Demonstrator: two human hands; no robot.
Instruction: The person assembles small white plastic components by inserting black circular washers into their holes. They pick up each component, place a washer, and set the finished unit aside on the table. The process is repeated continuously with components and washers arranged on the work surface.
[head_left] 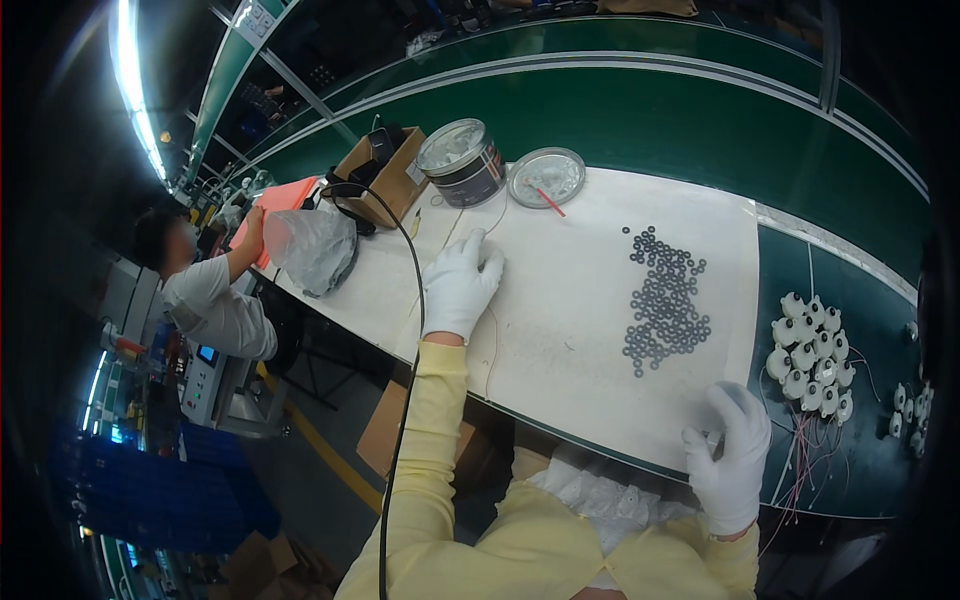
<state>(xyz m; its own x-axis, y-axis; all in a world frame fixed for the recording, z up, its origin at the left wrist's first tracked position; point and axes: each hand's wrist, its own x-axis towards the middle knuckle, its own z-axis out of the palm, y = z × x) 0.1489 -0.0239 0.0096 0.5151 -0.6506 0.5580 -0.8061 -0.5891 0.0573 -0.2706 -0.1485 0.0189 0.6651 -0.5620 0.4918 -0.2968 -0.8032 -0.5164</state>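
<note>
White sheet [560,330] on green bench [800,252]; grey rings [668,300] clustered; strip light [130,80]; left hand [460,285], right hand [732,460]: grip unclear.

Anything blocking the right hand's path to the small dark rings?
Nothing visible. The right hand is at the near edge of the white work surface, and the small dark rings lie farther in, with only that surface showing between them.

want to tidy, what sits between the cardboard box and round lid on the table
In the head view, a grey tin stands between cardboard box and lid.
</note>
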